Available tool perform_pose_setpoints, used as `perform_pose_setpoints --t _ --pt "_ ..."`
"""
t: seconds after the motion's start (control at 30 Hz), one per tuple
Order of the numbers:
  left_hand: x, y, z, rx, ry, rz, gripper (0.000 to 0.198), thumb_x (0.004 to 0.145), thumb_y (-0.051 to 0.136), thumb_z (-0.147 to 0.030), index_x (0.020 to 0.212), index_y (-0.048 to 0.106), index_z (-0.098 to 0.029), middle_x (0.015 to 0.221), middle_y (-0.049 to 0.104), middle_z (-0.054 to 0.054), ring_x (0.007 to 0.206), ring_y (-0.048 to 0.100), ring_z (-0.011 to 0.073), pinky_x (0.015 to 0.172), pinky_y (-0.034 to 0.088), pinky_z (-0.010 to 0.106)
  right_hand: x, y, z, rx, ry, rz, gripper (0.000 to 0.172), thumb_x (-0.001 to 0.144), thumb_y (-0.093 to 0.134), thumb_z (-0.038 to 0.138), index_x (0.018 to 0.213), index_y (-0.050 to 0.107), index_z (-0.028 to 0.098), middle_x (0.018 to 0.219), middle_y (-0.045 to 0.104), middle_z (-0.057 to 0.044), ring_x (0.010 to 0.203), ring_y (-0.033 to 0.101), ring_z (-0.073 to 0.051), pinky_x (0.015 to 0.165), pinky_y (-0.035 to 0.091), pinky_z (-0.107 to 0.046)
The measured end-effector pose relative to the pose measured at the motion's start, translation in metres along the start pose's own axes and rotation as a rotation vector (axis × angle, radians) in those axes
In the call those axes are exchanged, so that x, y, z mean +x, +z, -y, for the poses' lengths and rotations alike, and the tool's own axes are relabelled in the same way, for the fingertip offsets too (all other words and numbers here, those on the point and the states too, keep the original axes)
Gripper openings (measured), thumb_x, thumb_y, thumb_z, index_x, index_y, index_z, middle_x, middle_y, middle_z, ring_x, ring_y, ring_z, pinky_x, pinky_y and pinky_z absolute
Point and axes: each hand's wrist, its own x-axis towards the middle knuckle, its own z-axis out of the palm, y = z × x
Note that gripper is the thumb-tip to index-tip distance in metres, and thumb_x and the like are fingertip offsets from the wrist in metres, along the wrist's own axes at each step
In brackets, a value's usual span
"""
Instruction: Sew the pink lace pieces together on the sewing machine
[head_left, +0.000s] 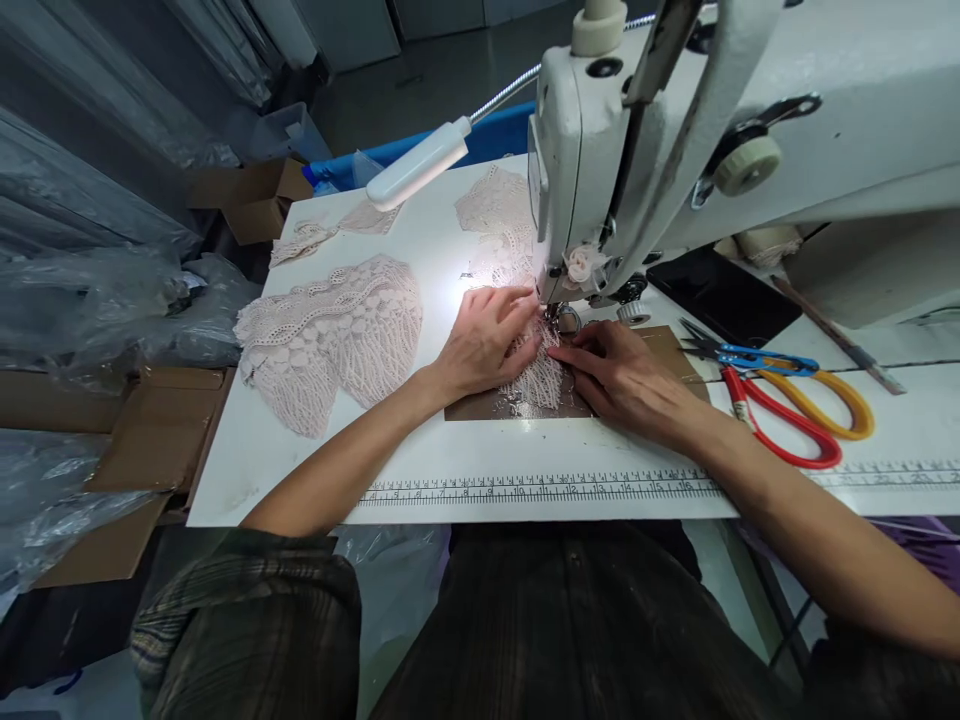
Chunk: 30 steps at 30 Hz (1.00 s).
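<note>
A piece of pale pink lace [541, 378] lies under the needle area of a white sewing machine [574, 160], over a brown plate [480, 406]. My left hand [486, 338] rests on the lace from the left, fingers spread and pointing toward the presser foot. At the lace's right edge is my right hand [619, 372], its thumb and fingers drawn together close to the foot; whether lace is pinched between them is too small to tell. More joined lace [499, 215] extends behind, left of the machine head.
Lace pieces [337, 330] lie at the table's left. A white lamp [418, 165] hangs over the table. Red-handled scissors [787, 425], blue snips [765, 358] and a black phone [724, 292] lie right. Cardboard boxes [161, 425] stand left of the table.
</note>
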Motion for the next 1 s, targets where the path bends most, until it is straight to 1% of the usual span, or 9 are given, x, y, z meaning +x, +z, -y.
perform_pose_setpoints --t 0.1,0.23,0.37,0.53,0.63,0.77,0.9,0.97,1.0 --pt "0.008 0.004 0.019 0.028 0.008 0.056 0.034 0.100 0.045 -0.042 0.116 0.063 -0.017 0.114 0.066 0.016 0.096 0.059 0.0274 0.084 0.045 0.045 0.001 0.001 0.001 -0.002 0.007 0.003 0.035 0.094 0.049 0.021 0.123 0.069 0.021 0.108 0.061 -0.015 0.102 0.054 -0.027 0.091 0.051 -0.046" --pt "0.008 -0.001 0.034 -0.010 0.064 0.107 0.034 0.101 0.044 -0.041 0.118 0.062 -0.018 0.125 0.063 0.018 0.099 0.061 0.0269 0.085 0.048 0.044 -0.001 0.000 0.001 0.035 0.024 -0.002 0.037 0.095 0.048 0.023 0.126 0.067 0.020 0.110 0.059 -0.015 0.104 0.055 -0.026 0.093 0.052 -0.047" --pt "-0.001 -0.021 0.017 -0.046 0.097 0.071 0.033 0.102 0.045 -0.036 0.124 0.059 -0.015 0.129 0.063 0.018 0.108 0.062 0.0264 0.088 0.052 0.047 -0.003 -0.005 0.002 0.164 0.123 -0.041 0.041 0.095 0.047 0.025 0.133 0.064 0.021 0.111 0.060 -0.013 0.100 0.061 -0.022 0.091 0.055 -0.043" --pt "-0.018 -0.033 -0.007 -0.413 0.187 0.125 0.019 0.095 0.063 -0.033 0.099 0.071 -0.016 0.100 0.072 0.009 0.090 0.067 0.0177 0.079 0.058 0.035 0.000 -0.010 0.003 0.233 0.230 -0.143 0.035 0.092 0.051 0.024 0.119 0.072 0.017 0.100 0.067 -0.010 0.085 0.065 -0.019 0.081 0.057 -0.039" --pt "-0.024 -0.031 -0.011 -0.508 0.181 0.155 0.017 0.091 0.069 -0.033 0.089 0.072 -0.016 0.099 0.071 0.010 0.090 0.067 0.0179 0.079 0.058 0.034 0.001 -0.010 0.002 0.240 0.215 -0.166 0.029 0.091 0.052 0.023 0.108 0.074 0.017 0.098 0.069 -0.009 0.084 0.065 -0.018 0.078 0.057 -0.037" --pt "-0.025 -0.028 -0.014 -0.499 0.133 0.154 0.019 0.096 0.060 -0.026 0.084 0.071 -0.015 0.097 0.070 0.010 0.087 0.066 0.0168 0.077 0.057 0.033 0.000 -0.013 0.005 0.263 0.173 -0.167 0.026 0.089 0.050 0.019 0.102 0.074 0.018 0.096 0.068 -0.008 0.083 0.066 -0.017 0.076 0.056 -0.035" --pt "-0.025 -0.027 -0.018 -0.491 0.074 0.057 0.021 0.099 0.056 -0.028 0.085 0.067 -0.015 0.096 0.070 0.009 0.086 0.066 0.0164 0.079 0.057 0.035 -0.002 -0.014 0.013 0.350 0.061 -0.076 0.027 0.086 0.061 0.025 0.111 0.067 0.019 0.110 0.066 -0.011 0.102 0.065 -0.022 0.089 0.055 -0.040" --pt "-0.024 -0.025 -0.020 -0.473 0.060 -0.009 0.023 0.100 0.055 -0.030 0.085 0.065 -0.016 0.096 0.071 0.009 0.086 0.067 0.0164 0.078 0.058 0.035 -0.001 -0.011 0.017 0.362 0.041 -0.020 0.032 0.084 0.068 0.033 0.113 0.063 0.020 0.113 0.065 -0.012 0.104 0.063 -0.024 0.090 0.054 -0.043" --pt "-0.024 -0.024 -0.021 -0.460 0.070 -0.039 0.024 0.100 0.056 -0.034 0.086 0.064 -0.016 0.097 0.071 0.010 0.087 0.068 0.0168 0.079 0.058 0.036 0.000 -0.009 0.018 0.359 0.044 -0.010 0.028 0.086 0.068 0.034 0.109 0.063 0.020 0.110 0.065 -0.011 0.101 0.063 -0.024 0.089 0.054 -0.042"
